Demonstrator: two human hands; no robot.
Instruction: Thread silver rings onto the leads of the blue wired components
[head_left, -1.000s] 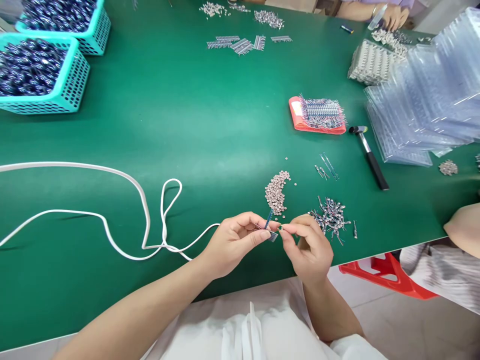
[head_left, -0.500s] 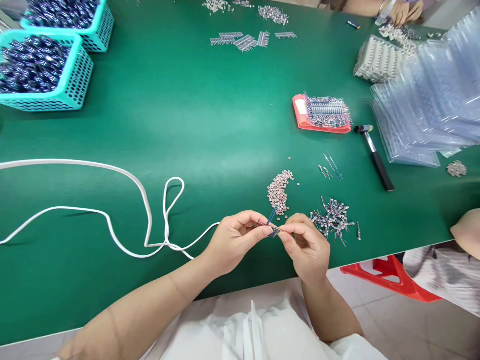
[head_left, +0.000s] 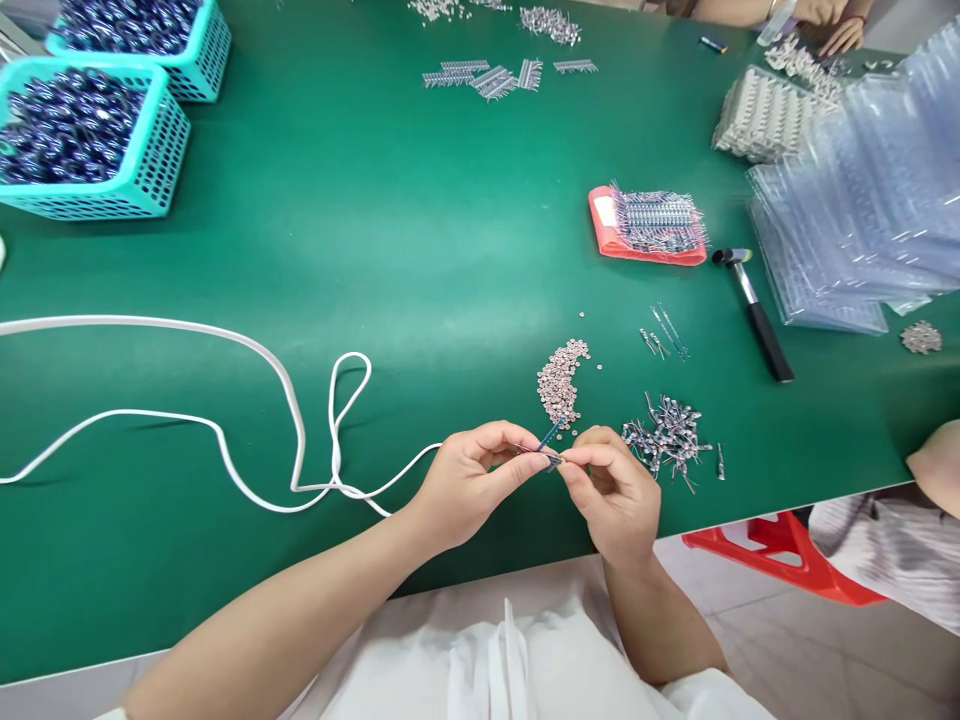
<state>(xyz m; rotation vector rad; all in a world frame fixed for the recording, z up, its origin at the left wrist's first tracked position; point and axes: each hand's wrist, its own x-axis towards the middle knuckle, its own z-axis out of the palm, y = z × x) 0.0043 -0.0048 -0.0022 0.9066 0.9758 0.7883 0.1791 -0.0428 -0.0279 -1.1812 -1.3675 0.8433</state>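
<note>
My left hand [head_left: 480, 475] pinches a narrow blue circuit board strip [head_left: 551, 434] between thumb and fingers, near the front edge of the green table. Facing it, my right hand [head_left: 611, 490] is closed in a pinch at the strip's near end; fingertips hide the exact contact and any small part there. Just beyond the strip lies a curved pile of small round metallic pieces [head_left: 559, 380]. To the right of my right hand is a heap of small wired parts [head_left: 670, 440], with a few loose wired pieces [head_left: 652, 343] farther back.
A black-handled hammer [head_left: 761, 325] lies at right beside stacked clear plastic trays [head_left: 832, 230]. Wired boards rest on a red band [head_left: 607, 240]. White cable [head_left: 277, 508] loops at left; turquoise baskets [head_left: 139, 180] hold dark shiny parts. Another person's hands [head_left: 844, 30] work at the far right.
The blue strip has tilted lower between my fingers. Both my hands stay in nearly the same place. At the far right, the other person's hands have moved apart.
</note>
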